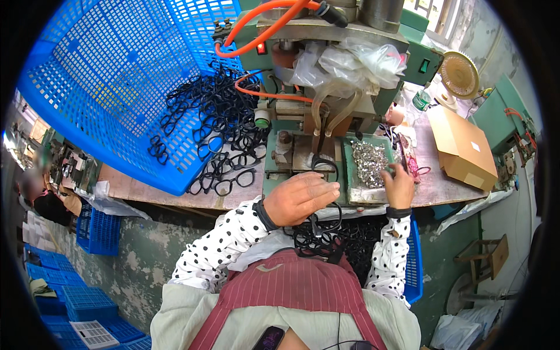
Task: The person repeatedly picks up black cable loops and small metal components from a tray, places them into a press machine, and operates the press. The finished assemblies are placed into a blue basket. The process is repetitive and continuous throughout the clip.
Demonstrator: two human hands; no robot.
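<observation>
While my striped maroon apron (291, 283) sits closest to me, a heap of black frames (367, 236) lies just past it in a low blue basket (415, 262), below the table edge. My left hand (300, 199) reaches over from a polka-dot sleeve (224, 239), its fingers drawn together around the middle of one black glasses frame (336, 170); one rim shows above my hand, right by the press's metal fixture, the other below it. My right hand (399, 185) is at the right side of a tray of small metal pieces (368, 164), fingers bent; whether they pinch a piece I cannot tell. Beyond my hands stands the green press (274, 184), with orange hoses (256, 32) looping about its top. To its left, more loose frames (233, 182) spill onto the table from a large tilted blue basket (111, 105). Right of the tray sits an open cardboard box (464, 149), and farther off to the left another person (51, 209) is partly visible
</observation>
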